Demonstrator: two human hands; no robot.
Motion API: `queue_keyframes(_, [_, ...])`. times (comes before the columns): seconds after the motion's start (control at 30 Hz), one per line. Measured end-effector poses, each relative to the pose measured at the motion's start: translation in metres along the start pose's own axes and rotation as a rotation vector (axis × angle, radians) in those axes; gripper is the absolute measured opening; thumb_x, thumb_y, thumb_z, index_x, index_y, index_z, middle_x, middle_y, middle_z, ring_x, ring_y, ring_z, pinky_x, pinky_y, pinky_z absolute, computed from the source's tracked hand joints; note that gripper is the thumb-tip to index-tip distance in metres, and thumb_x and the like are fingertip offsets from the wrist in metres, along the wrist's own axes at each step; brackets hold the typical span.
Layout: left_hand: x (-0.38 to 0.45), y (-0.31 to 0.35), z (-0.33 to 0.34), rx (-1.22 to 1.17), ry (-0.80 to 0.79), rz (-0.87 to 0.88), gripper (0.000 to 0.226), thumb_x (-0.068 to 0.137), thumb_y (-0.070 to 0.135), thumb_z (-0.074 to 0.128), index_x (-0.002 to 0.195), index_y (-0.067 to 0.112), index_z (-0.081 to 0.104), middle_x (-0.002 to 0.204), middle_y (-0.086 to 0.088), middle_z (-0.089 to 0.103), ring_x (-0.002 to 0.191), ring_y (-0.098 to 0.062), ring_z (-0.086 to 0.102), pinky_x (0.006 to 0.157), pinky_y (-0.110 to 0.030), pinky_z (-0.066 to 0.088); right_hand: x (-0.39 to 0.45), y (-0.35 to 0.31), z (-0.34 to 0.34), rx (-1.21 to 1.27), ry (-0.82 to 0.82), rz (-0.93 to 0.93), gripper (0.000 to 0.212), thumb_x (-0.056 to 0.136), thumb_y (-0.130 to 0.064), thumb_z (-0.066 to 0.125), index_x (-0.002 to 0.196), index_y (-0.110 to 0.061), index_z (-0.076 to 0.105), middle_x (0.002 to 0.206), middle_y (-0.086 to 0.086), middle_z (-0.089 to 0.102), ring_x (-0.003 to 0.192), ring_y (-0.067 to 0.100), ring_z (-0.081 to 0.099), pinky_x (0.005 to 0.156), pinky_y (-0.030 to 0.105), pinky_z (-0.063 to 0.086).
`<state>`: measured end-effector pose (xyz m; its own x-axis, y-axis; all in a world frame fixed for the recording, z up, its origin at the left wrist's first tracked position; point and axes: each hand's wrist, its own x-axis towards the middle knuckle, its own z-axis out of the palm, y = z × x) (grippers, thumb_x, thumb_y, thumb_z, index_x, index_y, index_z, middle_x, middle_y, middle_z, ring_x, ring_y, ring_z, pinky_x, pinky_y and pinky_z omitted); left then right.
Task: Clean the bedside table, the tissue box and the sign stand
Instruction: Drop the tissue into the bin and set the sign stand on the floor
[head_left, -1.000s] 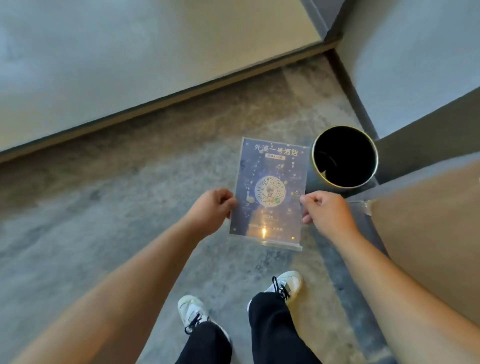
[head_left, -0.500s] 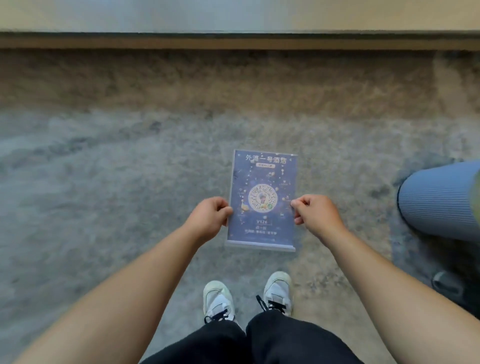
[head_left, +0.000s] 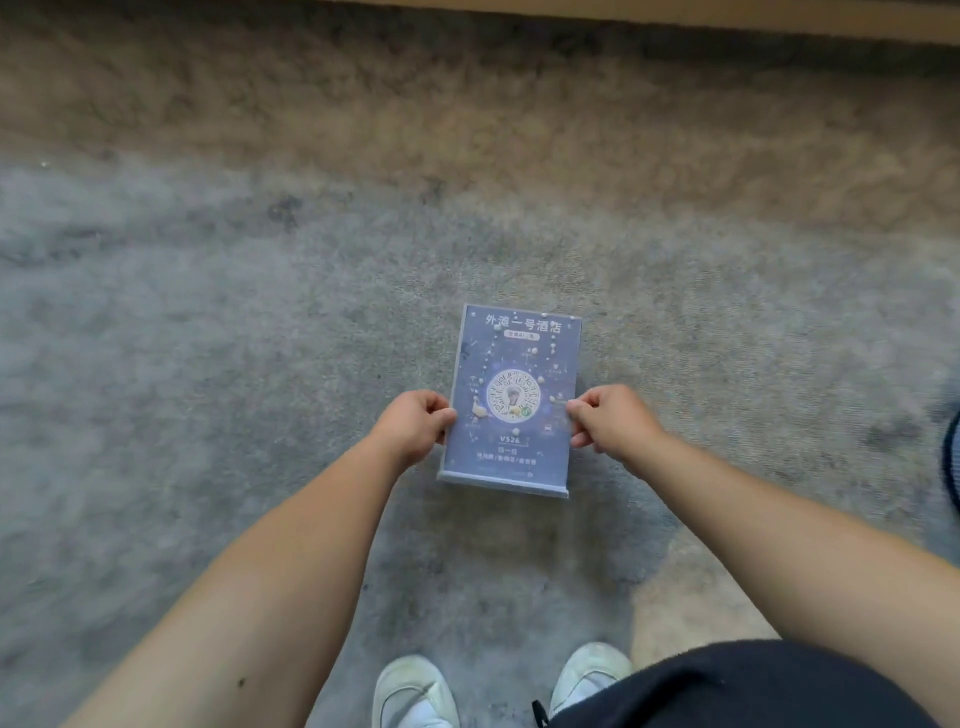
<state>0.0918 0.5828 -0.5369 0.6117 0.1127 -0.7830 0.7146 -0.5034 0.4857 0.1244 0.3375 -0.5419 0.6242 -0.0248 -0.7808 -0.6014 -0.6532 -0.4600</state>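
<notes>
Near: shoes (head_left: 415, 691) on carpet (head_left: 208, 364). Mid: sign stand (head_left: 511, 400) held in air above the carpet, base edge near, top edge far. Left hand (head_left: 415, 426) pinches its left edge, right hand (head_left: 610, 421) its right edge; fingers curled, pressed together. Handling, est.: clear acrylic, light, stiff, smooth, so slippery and prone to scratches. Grip both side edges at mid-height; keep fingers off the face. Far: wall base.
</notes>
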Motion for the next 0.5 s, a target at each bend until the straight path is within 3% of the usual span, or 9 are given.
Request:
queue_keyframes(0.13, [0.024, -0.009, 0.001, -0.02, 0.017, -0.006, 0.02, 0.094, 0.019, 0.06, 0.075, 0.016, 0.061, 0.082, -0.011, 0.07, 0.078, -0.028, 0.066, 0.082, -0.042, 0.056, 0.025, 0.005, 0.011, 0.018, 0.008, 0.005, 0.027, 0.095, -0.025, 0.057, 0.079, -0.007, 0.069, 0.071, 0.013, 0.074, 0.066, 0.024, 0.07, 0.059, 0.033, 0.05])
queue_keyframes(0.3, [0.034, -0.009, 0.005, -0.028, 0.011, -0.012, 0.02, 0.096, 0.02, 0.058, 0.076, 0.016, 0.058, 0.071, -0.001, 0.064, 0.07, -0.02, 0.059, 0.071, -0.032, 0.049, 0.035, 0.005, 0.013, 0.011, 0.029, 0.001, 0.027, 0.096, -0.026, 0.055, 0.081, -0.008, 0.068, 0.074, 0.013, 0.074, 0.065, 0.022, 0.068, 0.064, 0.035, 0.052])
queue_keyframes(0.5, [0.037, -0.01, 0.003, -0.004, -0.011, -0.02, 0.018, 0.097, 0.022, 0.057, 0.081, 0.013, 0.058, 0.075, -0.003, 0.066, 0.065, -0.016, 0.059, 0.064, -0.03, 0.049, 0.036, 0.003, 0.014, -0.036, 0.03, -0.013, 0.029, 0.097, -0.028, 0.055, 0.08, -0.009, 0.069, 0.073, 0.01, 0.074, 0.072, 0.027, 0.072, 0.072, 0.041, 0.056])
